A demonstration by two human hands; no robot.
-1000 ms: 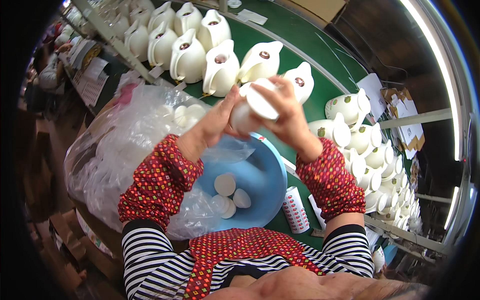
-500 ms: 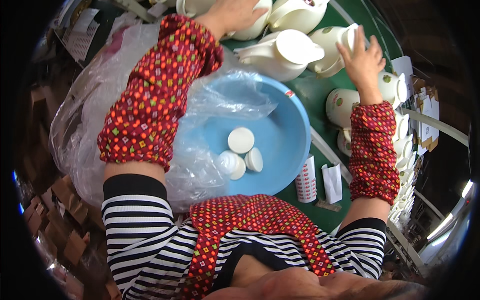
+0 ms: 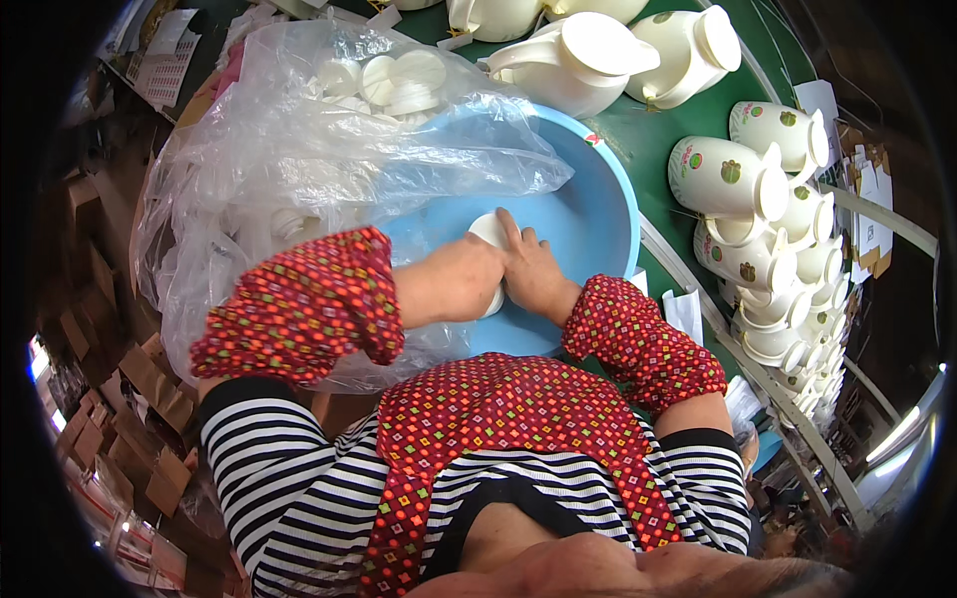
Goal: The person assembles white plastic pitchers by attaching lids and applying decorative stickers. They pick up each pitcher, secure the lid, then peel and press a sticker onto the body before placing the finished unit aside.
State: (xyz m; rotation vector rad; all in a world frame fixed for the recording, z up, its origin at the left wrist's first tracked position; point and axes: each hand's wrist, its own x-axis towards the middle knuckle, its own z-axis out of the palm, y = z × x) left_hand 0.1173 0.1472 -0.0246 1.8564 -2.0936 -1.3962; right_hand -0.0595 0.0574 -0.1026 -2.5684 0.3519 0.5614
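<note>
Inside the basin, a white lid was touched by the right hand, its index finger extended, the others bent. The left hand was curled beside it, fingertips hidden; neither grip could be told. Left of the basin, more lids were bagged; beyond it, jugs were stood.

White lids — half hidden behind fingers; upper jugs — cut off.

No txt legible; red/green marks on jugs, red label on basin.
</note>
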